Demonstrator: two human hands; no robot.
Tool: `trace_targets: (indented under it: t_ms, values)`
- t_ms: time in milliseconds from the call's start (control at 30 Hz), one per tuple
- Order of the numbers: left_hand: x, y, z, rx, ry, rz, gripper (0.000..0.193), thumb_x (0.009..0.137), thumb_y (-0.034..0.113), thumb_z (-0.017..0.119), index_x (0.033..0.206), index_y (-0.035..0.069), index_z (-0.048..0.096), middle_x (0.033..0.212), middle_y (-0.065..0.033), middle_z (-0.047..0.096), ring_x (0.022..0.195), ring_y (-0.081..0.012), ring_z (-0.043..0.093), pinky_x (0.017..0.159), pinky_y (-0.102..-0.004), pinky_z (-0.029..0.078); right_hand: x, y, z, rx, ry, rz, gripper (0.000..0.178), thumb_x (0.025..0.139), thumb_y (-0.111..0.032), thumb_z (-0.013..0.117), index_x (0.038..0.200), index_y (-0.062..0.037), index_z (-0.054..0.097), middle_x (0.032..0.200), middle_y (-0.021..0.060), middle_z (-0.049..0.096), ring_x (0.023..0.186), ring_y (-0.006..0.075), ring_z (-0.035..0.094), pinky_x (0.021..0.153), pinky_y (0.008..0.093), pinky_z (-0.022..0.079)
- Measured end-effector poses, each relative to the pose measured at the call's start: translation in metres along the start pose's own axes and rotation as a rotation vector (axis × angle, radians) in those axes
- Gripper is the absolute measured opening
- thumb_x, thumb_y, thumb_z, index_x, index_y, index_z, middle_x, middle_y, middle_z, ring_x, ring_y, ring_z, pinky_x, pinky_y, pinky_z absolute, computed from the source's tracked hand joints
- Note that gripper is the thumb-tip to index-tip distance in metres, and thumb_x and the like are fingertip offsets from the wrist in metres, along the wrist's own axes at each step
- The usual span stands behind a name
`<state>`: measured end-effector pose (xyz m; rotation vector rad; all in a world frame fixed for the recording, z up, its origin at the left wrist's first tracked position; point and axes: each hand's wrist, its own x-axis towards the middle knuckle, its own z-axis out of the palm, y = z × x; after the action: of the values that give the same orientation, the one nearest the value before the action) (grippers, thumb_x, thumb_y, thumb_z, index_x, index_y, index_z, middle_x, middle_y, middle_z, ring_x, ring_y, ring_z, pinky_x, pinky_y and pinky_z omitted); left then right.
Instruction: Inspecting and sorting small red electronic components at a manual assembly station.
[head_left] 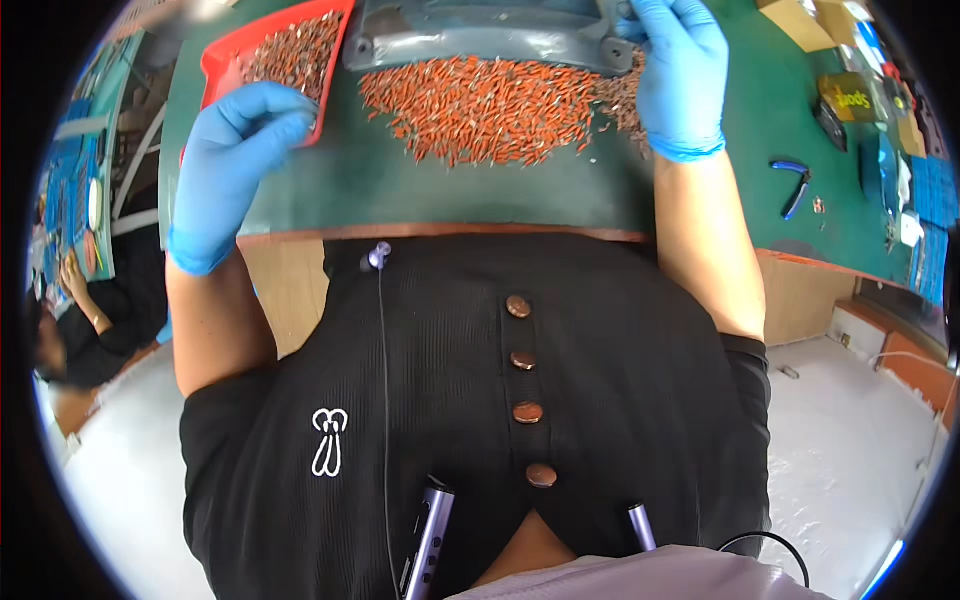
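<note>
A heap of small copper-orange metal pieces [480, 105] lies spread on the dark green work mat [440, 195] at 12 o'clock, just below a grey-blue moulded plastic tray [480, 30]. The right hand [680, 75], in a blue disposable glove, is curled shut on that tray's right corner at 1 o'clock, its fingers closed over the edge. At 11 o'clock the gloved left hand [240, 150] grips the near corner of a red plastic tray [225, 55] that holds more of the same pieces, its fingers wrapped loosely around the rim. Blue-handled pliers [795, 185] rest well apart at 3 o'clock. The heap's lower fringe trails toward the mat's front edge; a tilt of either tray would likely send loose pieces rolling off onto the floor.
</note>
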<state>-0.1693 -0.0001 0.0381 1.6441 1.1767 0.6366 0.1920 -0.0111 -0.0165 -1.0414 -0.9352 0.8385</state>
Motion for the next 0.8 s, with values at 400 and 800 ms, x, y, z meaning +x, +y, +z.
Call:
trace_targets:
  t_ms: [400, 800]
  values:
    - [-0.022, 0.059, 0.027, 0.0, -0.725, 0.115, 0.028, 0.078, -0.001, 0.074, 0.105, 0.0, 0.07, 0.087, -0.0069, 0.067, 0.072, -0.0128, 0.061, 0.062, -0.0251, 0.046, -0.004, 0.016, 0.002, -0.018, 0.009, -0.046, 0.009, 0.096, -0.009, 0.06, 0.087, -0.0077, 0.061, 0.075, -0.0033, 0.057, 0.066, 0.0058, 0.051, 0.062, 0.0198, 0.041]
    - [-0.011, 0.058, 0.032, 0.246, -0.786, 0.072, 0.015, 0.081, 0.0, 0.066, 0.096, -0.001, 0.067, 0.074, -0.0067, 0.065, 0.062, -0.0136, 0.058, 0.058, -0.0257, 0.045, -0.005, 0.027, -0.002, -0.019, -0.001, 0.001, 0.011, 0.096, -0.01, 0.062, 0.087, -0.0066, 0.06, 0.073, -0.0028, 0.056, 0.066, 0.0054, 0.05, 0.063, 0.02, 0.04]
